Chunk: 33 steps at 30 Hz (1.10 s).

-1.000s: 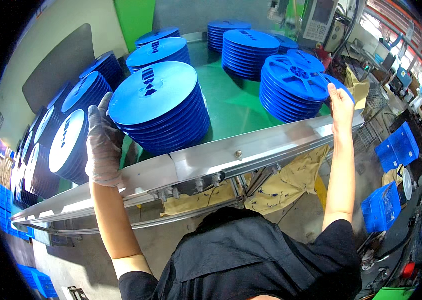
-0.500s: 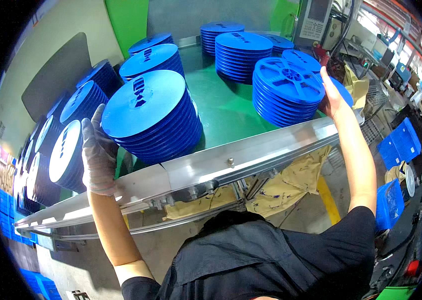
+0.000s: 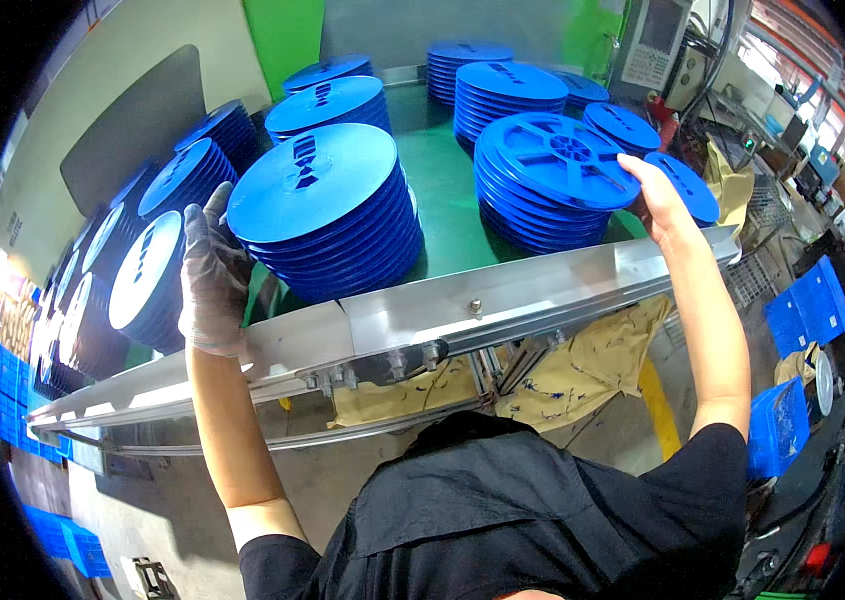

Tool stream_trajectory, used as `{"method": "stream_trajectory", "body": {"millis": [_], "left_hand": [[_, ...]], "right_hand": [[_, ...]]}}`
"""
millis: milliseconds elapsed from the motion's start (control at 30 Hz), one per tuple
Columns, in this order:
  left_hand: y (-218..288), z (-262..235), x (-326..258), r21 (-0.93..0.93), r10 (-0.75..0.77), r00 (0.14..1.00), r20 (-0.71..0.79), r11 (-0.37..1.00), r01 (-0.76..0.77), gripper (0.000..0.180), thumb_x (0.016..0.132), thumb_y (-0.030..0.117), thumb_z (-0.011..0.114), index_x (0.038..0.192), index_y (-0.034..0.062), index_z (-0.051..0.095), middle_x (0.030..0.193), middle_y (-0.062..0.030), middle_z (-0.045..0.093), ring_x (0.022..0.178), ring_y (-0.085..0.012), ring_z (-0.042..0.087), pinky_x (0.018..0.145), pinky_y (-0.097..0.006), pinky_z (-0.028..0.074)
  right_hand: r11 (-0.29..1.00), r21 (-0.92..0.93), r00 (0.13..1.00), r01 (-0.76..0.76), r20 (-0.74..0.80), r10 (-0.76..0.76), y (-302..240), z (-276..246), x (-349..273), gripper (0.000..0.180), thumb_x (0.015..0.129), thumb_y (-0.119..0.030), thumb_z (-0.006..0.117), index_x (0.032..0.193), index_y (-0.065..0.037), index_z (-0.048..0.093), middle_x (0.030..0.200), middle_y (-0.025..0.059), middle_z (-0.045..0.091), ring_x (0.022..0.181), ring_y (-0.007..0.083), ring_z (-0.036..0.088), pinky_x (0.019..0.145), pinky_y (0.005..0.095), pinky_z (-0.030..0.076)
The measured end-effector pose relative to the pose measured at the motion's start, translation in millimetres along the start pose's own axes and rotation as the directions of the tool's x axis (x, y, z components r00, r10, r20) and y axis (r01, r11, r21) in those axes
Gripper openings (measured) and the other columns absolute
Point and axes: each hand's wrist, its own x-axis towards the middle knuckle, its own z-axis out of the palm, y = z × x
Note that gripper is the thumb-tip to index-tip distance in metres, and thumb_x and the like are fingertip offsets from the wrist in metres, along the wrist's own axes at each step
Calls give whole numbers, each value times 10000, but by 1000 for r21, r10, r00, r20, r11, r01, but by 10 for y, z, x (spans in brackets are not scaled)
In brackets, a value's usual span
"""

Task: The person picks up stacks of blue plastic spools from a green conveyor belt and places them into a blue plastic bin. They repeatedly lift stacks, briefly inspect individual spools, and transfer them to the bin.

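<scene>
My left hand [image 3: 213, 280], in a grey glove, is open beside the big near stack of blue reels [image 3: 313, 185]. Its fingers point up along that stack's left side; whether they touch it I cannot tell. At the right, my bare right hand [image 3: 655, 197] grips the right edge of the spoked blue reel [image 3: 570, 160] topping another stack [image 3: 533, 215]. The thumb lies over its rim and the other fingers are hidden beneath. The upper reels of this stack sit slightly out of line to the right.
More blue reel stacks stand behind [image 3: 511, 100] and at the left [image 3: 148, 265]. A metal rail [image 3: 423, 318] edges the green table [image 3: 430, 200]. Blue crates [image 3: 809, 303] and yellowish sheeting [image 3: 583, 375] lie lower down. A control panel [image 3: 655, 40] stands at the back right.
The spoked-top stack has shifted left across the table, with my right hand following it. That hand has gone from flat along the side to gripping the top reel's edge. The view has shifted slightly.
</scene>
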Motion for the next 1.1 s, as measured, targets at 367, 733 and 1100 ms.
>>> {"method": "stream_trajectory", "body": {"millis": [367,733,1100], "left_hand": [[-38,-369,148,30,401,907,-132,916,-401,667,924,508,431,1359,8,354,1334,-183,436,1223,-289,430,1044,-425,324],[-141,287,-1900,62,257,965,50,964,-260,808,872,580,462,1436,67,192,1387,-210,355,1233,-329,427,1006,-466,378],[145,-1117,-3977,-505,-219,930,-296,862,42,644,870,386,598,1385,99,337,1307,-197,456,1176,-302,484,946,-467,457]], "right_hand": [[691,516,854,505,-412,-317,-330,-294,-854,414,905,-306,478,1185,-8,543,1158,130,603,1006,275,603,898,422,486],[870,487,858,-77,476,-190,456,1456,-2052,494,853,-240,530,1241,52,437,1151,175,565,1021,230,581,911,358,466],[865,222,494,-450,869,34,1377,3234,-3385,587,970,-444,345,1276,51,419,1186,161,566,1068,202,562,932,331,449]]}}
